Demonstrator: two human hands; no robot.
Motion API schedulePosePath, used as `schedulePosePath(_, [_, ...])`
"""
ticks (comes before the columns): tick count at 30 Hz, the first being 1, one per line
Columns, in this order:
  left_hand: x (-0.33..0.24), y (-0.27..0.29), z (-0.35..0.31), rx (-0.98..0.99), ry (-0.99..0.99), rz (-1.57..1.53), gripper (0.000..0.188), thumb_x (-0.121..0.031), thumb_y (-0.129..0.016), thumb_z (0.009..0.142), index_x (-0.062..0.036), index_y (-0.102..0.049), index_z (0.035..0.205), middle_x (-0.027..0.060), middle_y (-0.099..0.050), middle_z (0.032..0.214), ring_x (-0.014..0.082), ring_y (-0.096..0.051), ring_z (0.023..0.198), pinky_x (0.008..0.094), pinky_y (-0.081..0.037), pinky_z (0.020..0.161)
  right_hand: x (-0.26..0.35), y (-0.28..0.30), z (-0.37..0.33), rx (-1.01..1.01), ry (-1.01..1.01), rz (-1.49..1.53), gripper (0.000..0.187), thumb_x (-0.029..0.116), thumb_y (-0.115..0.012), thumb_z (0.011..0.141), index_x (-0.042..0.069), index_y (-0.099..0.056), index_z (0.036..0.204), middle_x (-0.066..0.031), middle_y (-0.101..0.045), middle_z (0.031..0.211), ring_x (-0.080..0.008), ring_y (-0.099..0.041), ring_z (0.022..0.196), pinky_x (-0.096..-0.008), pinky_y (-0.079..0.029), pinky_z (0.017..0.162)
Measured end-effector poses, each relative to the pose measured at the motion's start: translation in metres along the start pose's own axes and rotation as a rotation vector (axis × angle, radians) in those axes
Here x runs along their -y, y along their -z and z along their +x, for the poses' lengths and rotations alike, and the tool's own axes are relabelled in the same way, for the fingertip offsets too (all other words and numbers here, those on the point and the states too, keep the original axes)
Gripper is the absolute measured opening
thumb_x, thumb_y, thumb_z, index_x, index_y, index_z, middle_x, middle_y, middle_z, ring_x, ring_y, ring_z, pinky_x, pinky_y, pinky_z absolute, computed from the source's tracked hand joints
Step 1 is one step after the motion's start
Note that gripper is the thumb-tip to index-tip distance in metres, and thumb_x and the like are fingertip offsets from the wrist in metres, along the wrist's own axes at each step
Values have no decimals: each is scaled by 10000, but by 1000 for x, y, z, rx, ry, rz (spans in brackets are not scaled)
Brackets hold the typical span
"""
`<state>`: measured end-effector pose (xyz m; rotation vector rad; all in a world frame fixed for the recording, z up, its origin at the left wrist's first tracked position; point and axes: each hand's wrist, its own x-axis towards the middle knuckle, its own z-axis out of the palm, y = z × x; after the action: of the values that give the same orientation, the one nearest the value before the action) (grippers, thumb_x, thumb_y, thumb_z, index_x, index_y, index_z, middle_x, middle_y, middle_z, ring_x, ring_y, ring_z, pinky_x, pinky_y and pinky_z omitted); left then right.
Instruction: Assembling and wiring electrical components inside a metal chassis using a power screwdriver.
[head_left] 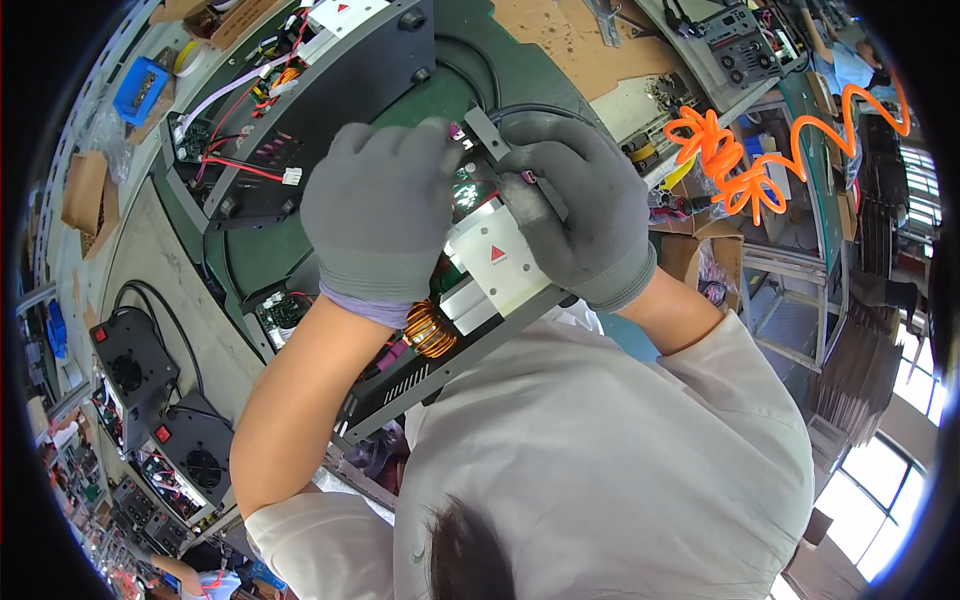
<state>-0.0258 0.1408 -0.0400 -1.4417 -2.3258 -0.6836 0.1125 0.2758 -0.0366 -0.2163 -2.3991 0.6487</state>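
Note:
In front of my body lies an open dark grey metal electronics chassis (445, 372), set at a slant. Inside it are a white cover plate (495, 262) with a red triangle and a copper-wound ring coil (430, 331). My left hand (380, 210), in a grey glove, is closed over the chassis's far part; its fingertips are partly hidden, and what they pinch is unclear. Also gloved, my right hand (585, 205) wraps around a dark metal end panel (487, 135). Small purple connectors (528, 177) show between the hands.
A second open chassis (345, 100) with loose wires stands beyond my left hand. Fan-fitted units (130, 365) sit at left, near a blue bin (141, 90). An orange coiled hose (735, 165) hangs at right. Co-workers' arms (178, 572) appear at the picture's edges.

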Motion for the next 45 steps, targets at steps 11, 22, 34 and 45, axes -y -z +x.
schedulePosePath(11, [9, -2, -4, 212, -13, 42, 260, -107, -692, 732, -102, -715, 991, 72, -631, 872, 291, -608, 927, 410, -524, 733, -4, 0, -2, 49, -54, 46, 155, 130, -720, 806, 62, -689, 942, -118, -688, 1004, -320, -682, 882, -419, -541, 749])
schedulePosePath(22, [6, -5, 1, 156, -64, -16, 172, -73, -667, 832, -42, -705, 997, 120, -645, 867, 332, -599, 878, 445, -503, 748, 0, 0, -5, 43, -105, 89, 157, 133, -732, 823, 58, -702, 958, -124, -708, 1041, -318, -710, 834, -386, -565, 714])
schedulePosePath(34, [10, -3, 4, 163, 135, -283, 110, -76, -708, 844, -27, -735, 939, 145, -697, 863, 332, -687, 773, 380, -549, 713, -3, 1, -2, 69, -178, 185, 99, 135, -740, 813, 68, -734, 886, -133, -746, 974, -292, -738, 851, -357, -586, 714])
schedulePosePath(45, [-9, 11, -3, 60, -2, -382, 167, -163, -727, 819, -124, -705, 980, 65, -679, 916, 290, -657, 871, 401, -531, 706, 6, 15, 8, 98, -37, -196, 144, 181, -714, 850, 56, -698, 920, -118, -660, 812, -322, -649, 686, -424, -511, 596])
